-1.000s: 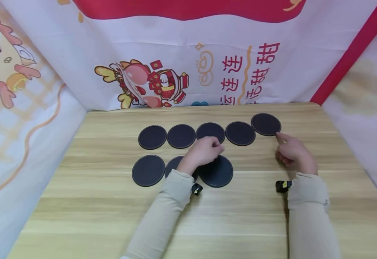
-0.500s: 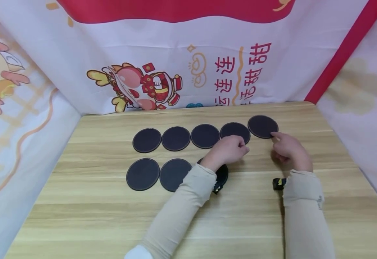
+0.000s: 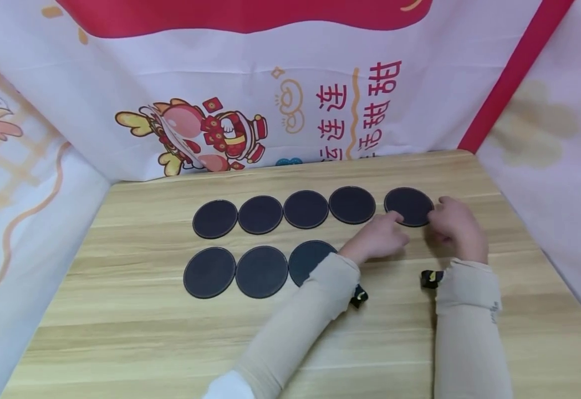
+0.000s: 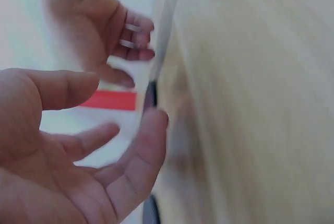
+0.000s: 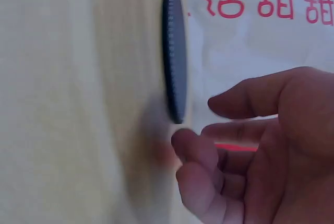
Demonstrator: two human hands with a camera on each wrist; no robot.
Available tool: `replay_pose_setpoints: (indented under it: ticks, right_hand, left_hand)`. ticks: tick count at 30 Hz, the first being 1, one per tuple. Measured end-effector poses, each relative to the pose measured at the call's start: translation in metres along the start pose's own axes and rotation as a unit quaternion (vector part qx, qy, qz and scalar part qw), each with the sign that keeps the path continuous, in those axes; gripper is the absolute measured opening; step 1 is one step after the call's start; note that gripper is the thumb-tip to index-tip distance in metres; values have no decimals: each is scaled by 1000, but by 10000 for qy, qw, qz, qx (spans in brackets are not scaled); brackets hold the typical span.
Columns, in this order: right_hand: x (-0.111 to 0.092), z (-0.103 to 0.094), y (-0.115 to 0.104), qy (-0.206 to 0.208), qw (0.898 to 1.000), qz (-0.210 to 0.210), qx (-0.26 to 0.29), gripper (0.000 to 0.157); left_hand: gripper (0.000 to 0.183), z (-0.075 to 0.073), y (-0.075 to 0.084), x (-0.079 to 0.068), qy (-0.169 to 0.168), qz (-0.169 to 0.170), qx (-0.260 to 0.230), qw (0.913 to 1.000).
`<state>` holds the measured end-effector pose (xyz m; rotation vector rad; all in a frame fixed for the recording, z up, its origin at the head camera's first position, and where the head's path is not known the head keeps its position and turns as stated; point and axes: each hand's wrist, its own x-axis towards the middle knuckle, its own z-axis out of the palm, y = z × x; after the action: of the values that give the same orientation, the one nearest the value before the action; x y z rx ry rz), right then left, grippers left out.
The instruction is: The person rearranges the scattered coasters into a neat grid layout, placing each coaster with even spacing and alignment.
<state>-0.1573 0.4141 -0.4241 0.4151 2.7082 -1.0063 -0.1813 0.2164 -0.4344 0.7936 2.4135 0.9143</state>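
Observation:
Dark round coasters with stitched edges lie flat on the wooden table. The rightmost coaster point(image 3: 409, 206) of the back row sits between both hands, a small gap from its neighbour point(image 3: 352, 205). My left hand point(image 3: 380, 237) has an extended finger at its front left edge; in the left wrist view the left hand's fingers point(image 4: 136, 169) are spread and loosely bent. My right hand point(image 3: 457, 230) is at its right edge. From the right wrist view, the coaster point(image 5: 176, 51) appears edge-on, with the right hand's loosely bent fingertips point(image 5: 183, 140) just below its rim.
Three more back-row coasters, the leftmost coaster point(image 3: 215, 219) among them, lie edge to edge with the neighbour. A front row of three begins with a coaster point(image 3: 209, 272); my left sleeve point(image 3: 300, 327) covers part of its right one. Printed cloth walls point(image 3: 250, 66) border the table.
My left hand has moved right across the table to the rightmost coaster. That coaster has come away from its neighbour and slid nearer. My right hand has shifted to its right edge.

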Motion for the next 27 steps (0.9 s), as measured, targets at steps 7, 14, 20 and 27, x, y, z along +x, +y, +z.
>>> replay_pose_setpoints:
  ticks: [7, 14, 20, 27]
  right_hand:
    - [9, 9, 9, -555, 9941, 227, 907, 71]
    - [10, 7, 17, -233, 9922, 298, 1185, 64]
    - [3, 1, 24, -36, 9873, 469, 1520, 48]
    - [0, 4, 25, -703, 9660, 492, 2438, 72]
  left_hand:
    - [76, 20, 15, 17, -171, -571, -970, 9935]
    - [74, 29, 15, 23, 500, -525, -1480, 9863]
    - [74, 29, 14, 20, 819, -599, -2054, 9734]
    - [60, 36, 13, 22, 937, -903, -2963, 9462]
